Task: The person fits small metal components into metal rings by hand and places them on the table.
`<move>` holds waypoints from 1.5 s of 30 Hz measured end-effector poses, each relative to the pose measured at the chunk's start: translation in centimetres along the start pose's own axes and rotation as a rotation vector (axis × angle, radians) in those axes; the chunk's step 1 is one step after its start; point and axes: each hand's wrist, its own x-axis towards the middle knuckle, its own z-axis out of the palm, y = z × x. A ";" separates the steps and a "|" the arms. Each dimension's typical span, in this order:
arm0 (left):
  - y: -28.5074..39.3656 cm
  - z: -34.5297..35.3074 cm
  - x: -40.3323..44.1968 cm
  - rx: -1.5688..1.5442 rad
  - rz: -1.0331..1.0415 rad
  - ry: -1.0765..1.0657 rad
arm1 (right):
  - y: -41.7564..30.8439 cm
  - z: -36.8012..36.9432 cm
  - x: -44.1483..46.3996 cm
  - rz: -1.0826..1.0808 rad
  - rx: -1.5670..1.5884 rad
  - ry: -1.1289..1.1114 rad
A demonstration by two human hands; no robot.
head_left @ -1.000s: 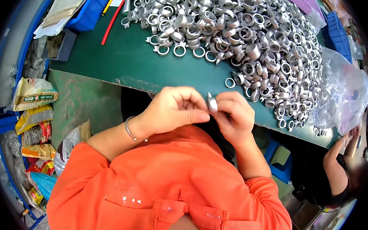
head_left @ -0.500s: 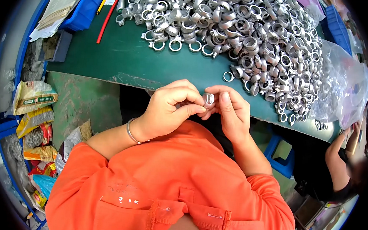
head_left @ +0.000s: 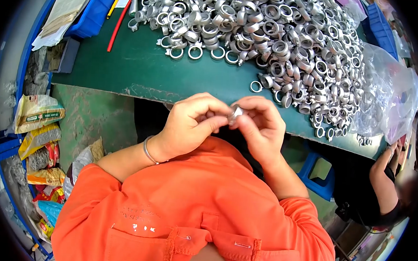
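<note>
Between my two hands, just in front of the table's near edge, is a small silvery metal ring clamp (head_left: 236,114), partly hidden by fingers. My left hand (head_left: 190,122) pinches its left side between thumb and fingertips. On the other side, my right hand (head_left: 262,126) grips it with the thumb below and curled fingers above. A big heap of similar metal rings (head_left: 279,47) covers the back and right of the green table (head_left: 127,72). One loose ring (head_left: 256,86) lies at the heap's near edge.
A red stick (head_left: 119,25) and a yellow pen (head_left: 114,5) lie near a blue bin (head_left: 90,11) at the left. Clear plastic bags (head_left: 386,92) rest at the right end. Another person's arm (head_left: 383,184) is at the far right. Filled sacks (head_left: 39,113) stand on the left.
The ring clamp has turned in my fingers. My right thumb has moved down from an upright position and now presses against the clamp, with the fingers curled closer.
</note>
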 end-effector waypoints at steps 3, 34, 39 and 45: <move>0.3 0.1 0.1 -0.812 -0.631 0.041 | -0.3 -0.7 0.6 -0.513 -0.703 -0.136; 0.9 1.6 0.6 -0.530 -0.681 -0.024 | -6.6 -16.2 -6.8 -0.258 -1.246 0.872; 1.2 1.9 0.9 -0.510 -0.675 -0.045 | -5.9 -14.7 -5.7 -0.328 -1.603 0.535; 0.9 1.6 0.4 -0.505 -0.652 0.007 | -5.6 -13.9 -5.9 -0.267 -1.516 0.495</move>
